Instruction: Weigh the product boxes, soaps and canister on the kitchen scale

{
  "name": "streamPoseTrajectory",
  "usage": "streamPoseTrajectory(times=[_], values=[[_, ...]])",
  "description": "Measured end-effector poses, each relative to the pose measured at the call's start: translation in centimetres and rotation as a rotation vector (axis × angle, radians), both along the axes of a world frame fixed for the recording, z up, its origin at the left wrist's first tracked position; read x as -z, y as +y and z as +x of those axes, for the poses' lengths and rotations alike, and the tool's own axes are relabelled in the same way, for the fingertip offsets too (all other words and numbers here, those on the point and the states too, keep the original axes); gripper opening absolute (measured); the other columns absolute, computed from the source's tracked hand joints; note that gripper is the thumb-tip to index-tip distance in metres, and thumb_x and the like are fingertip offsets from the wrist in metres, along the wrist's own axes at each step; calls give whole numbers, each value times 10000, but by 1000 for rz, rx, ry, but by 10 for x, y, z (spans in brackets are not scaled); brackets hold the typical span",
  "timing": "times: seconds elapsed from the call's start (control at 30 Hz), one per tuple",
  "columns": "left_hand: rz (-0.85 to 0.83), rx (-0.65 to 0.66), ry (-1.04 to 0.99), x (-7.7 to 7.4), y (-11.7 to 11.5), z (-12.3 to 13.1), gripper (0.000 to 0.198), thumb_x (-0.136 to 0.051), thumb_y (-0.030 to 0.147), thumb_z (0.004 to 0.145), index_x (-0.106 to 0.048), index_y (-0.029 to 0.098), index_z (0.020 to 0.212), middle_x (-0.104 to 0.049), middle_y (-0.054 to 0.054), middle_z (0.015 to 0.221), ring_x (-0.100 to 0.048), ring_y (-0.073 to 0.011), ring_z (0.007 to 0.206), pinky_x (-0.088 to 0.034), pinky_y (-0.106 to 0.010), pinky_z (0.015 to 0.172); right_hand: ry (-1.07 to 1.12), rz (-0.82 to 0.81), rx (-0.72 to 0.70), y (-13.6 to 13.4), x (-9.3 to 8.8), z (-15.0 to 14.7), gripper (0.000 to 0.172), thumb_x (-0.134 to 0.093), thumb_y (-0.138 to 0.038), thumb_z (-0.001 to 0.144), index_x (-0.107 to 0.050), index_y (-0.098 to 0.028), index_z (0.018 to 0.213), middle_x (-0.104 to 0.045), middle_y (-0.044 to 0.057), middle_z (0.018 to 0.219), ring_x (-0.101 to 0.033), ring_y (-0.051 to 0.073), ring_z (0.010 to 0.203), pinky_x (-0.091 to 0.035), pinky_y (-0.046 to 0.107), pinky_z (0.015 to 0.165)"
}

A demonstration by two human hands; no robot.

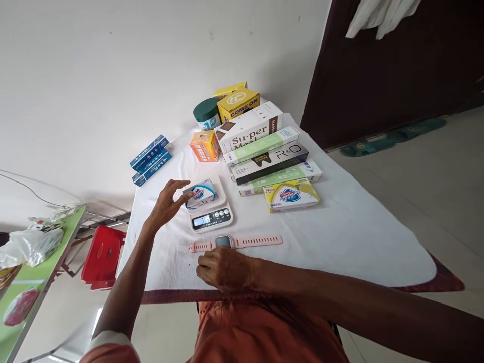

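Observation:
A white and blue box of soap [203,192] rests on the small white kitchen scale [224,194], whose lit display shows digits I cannot read surely. My left hand [166,204] is at the left side of that box, fingers spread, with the thumb reaching its edge; whether it touches is hard to tell. In front of the scale lies a smartwatch with a pink strap [259,241], stretched out flat. My right hand [226,268] rests on the white cloth just below the watch, its fingers curled in and nothing visible in them.
Right of the scale lie a yellow soap box [292,195], green and white cartons [264,146] and a black and white carton [270,164]. Behind stand a green-lidded tub [206,112], an orange box [204,146] and yellow boxes [239,102]. Blue cartons [151,160] lie left.

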State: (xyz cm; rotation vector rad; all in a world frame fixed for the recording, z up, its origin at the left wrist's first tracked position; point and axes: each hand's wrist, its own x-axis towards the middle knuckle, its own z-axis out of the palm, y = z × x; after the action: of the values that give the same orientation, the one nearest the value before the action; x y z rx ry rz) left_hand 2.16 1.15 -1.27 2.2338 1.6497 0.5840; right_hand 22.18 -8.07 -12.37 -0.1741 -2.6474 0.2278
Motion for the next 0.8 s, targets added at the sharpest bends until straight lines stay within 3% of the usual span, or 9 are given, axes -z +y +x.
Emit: streamPoseTrajectory(times=[0.47,0.6,0.7,0.8], values=[[77,44,199,17,-5,13,707,-810,524,850,-540,250,1444,-608,-123,1348,-582,-321,1274,-473,-512,1060,75,13,14,0,2,1,165,-513,-96,912,-608,-178,806,-616,20,733,-542,146,615,-287,287,486],[98,59,273,21,-5,17,558,-777,415,899,-567,226,1380,-657,-101,1234,-595,-299,1199,-466,-484,1028,112,27,21,-1,5,2,165,-511,-95,906,-592,-182,791,-606,19,726,-526,142,606,-272,294,491],[150,-10,242,18,1,2,503,-763,417,901,-586,234,1335,-658,-90,1208,-605,-284,1167,-475,-448,1018,123,33,30,-2,7,2,169,-503,-74,894,-578,-183,789,-596,15,721,-506,134,599,-261,293,502],[196,-191,191,15,16,-35,516,-739,423,902,-571,233,1351,-626,-99,1274,-603,-275,1192,-474,-426,1048,115,28,23,-2,9,2,173,-501,-59,882,-566,-183,780,-600,16,739,-494,129,603,-259,294,512]])
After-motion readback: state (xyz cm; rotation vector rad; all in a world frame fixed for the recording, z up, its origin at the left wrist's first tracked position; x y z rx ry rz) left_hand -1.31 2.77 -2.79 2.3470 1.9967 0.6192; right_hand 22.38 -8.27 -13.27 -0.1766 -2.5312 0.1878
